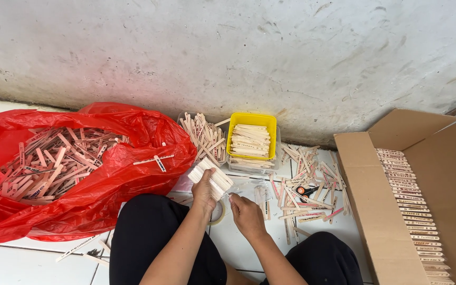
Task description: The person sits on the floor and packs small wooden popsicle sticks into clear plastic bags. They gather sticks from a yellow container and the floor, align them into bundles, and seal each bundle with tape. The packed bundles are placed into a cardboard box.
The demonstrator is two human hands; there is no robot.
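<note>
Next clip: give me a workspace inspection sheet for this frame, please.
Surface: white tiled floor.
Job's things: left hand holds a stack of wooden sticks; right hand is just beside it.
Clutter: red bag full of sticks, yellow tub of sticks, loose sticks, scissors, tape roll.
Grippers: bare hands only.
Cables: nothing seen.
Surroundings: stained wall; cardboard box with a neat row of sticks.

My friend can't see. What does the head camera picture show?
A seated person's left hand holds a bundle of wooden sticks; the right hand is beside it. Around them: a red bag of sticks, a yellow tub, a cardboard box.
</note>
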